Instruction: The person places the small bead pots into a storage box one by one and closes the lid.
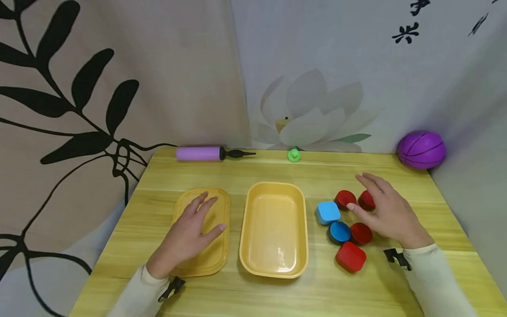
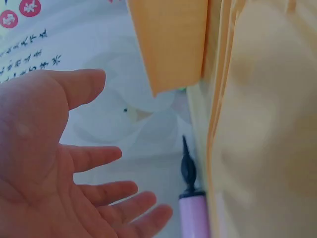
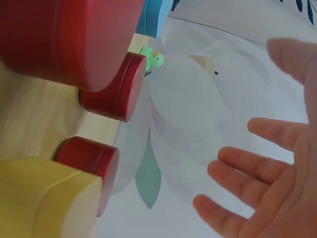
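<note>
Left grip [image 1: 186,237] apart, unloaded, over yellow lid [image 1: 210,256] at nine o'clock from the tray [image 1: 273,229] | right grip [image 1: 390,215] apart, unloaded, near coloured tins [image 1: 339,231] at three o'clock | I judge: tins light, rigid, slippery, pinch opposite sidewalls; lid flexible, lift by rim

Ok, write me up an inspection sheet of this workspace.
Surface: wood-grain table.
Job's things: yellow tray; flat yellow panel, seemingly its lid, on the tray's left; on its right, three round red pieces, a square red piece, a square blue piece and a round blue piece; the right wrist view adds a yellow piece.
Clutter: purple pump, green duck and purple ball along the far edge.
Hands: left hand above the panel, right hand by the red pieces; both hold nothing, fingers extended.
Cables: nothing seen.
Surroundings: printed backdrop behind the table.
</note>
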A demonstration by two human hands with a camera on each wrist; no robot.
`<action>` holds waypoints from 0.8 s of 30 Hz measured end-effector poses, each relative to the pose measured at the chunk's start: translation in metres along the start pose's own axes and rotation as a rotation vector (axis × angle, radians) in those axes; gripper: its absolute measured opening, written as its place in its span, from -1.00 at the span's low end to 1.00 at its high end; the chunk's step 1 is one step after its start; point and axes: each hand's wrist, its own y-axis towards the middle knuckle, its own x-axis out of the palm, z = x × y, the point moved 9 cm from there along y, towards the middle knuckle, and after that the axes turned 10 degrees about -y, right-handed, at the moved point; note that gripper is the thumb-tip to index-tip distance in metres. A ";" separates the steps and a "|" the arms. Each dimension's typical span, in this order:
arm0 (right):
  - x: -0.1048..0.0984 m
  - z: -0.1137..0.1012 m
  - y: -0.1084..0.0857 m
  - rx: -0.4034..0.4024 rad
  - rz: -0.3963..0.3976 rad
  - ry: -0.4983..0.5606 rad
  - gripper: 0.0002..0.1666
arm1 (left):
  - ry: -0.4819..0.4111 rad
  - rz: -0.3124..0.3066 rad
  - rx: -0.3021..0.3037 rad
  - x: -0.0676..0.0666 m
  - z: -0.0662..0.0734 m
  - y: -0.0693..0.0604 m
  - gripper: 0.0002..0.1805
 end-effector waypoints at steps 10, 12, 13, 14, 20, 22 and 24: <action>-0.001 0.030 -0.013 0.070 0.027 0.149 -0.25 | -0.444 -0.051 -0.002 0.023 0.004 -0.006 -0.43; -0.001 0.037 -0.016 0.096 0.021 0.168 -0.26 | -0.518 -0.069 -0.041 0.031 0.003 -0.007 -0.47; 0.000 0.041 -0.018 0.105 0.020 0.179 -0.26 | -0.548 -0.077 -0.057 0.034 0.003 -0.008 -0.48; 0.001 0.045 -0.020 0.114 0.021 0.187 -0.27 | -0.572 -0.084 -0.073 0.037 0.003 -0.009 -0.49; 0.006 0.069 -0.036 0.175 0.040 0.211 -0.29 | -0.662 -0.131 -0.078 0.053 0.006 -0.010 -0.48; 0.009 0.075 -0.042 0.183 0.040 0.225 -0.31 | -0.693 -0.144 -0.081 0.057 0.007 -0.010 -0.48; 0.013 0.081 -0.049 0.197 0.028 0.253 -0.32 | -0.739 -0.160 -0.093 0.062 0.007 -0.009 -0.48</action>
